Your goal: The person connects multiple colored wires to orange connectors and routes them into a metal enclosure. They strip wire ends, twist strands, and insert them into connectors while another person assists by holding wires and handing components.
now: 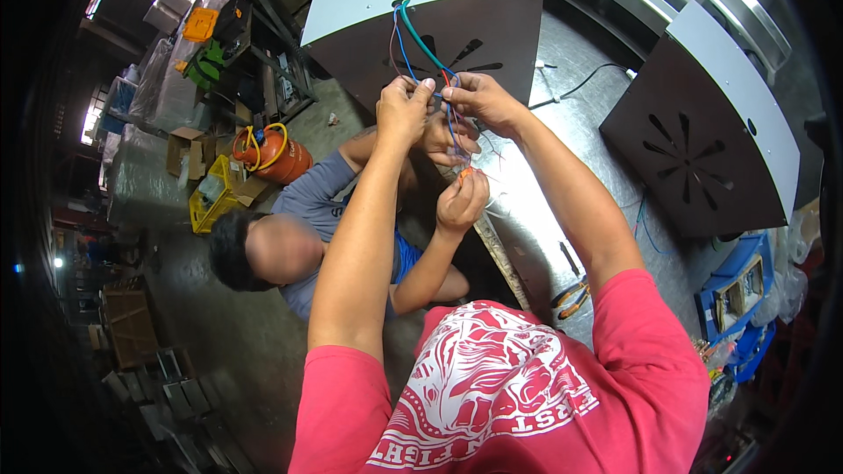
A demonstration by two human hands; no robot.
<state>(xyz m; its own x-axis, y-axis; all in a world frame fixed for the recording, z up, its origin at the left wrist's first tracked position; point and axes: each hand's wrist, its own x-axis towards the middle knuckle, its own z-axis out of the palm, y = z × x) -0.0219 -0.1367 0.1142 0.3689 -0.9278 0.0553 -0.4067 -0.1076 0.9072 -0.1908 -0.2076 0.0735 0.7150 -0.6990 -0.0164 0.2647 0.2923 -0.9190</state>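
Thin wires and a green cable come out of a hole in the light-topped, dark-fronted metal housing. My left hand pinches wires, among them a blue wire, between thumb and fingers. Close beside it, my right hand is closed on the wires near a short red wire. Below my fingers the strands run down to a co-worker's hands. One of those, the lower hand, holds a small orange piece; the upper hand is partly hidden behind the wires.
A second housing stands on the metal table at right, with a black cable between. Pliers lie near the table's edge. A blue toolbox is at right. The co-worker crouches at left, near an orange gas cylinder and yellow crate.
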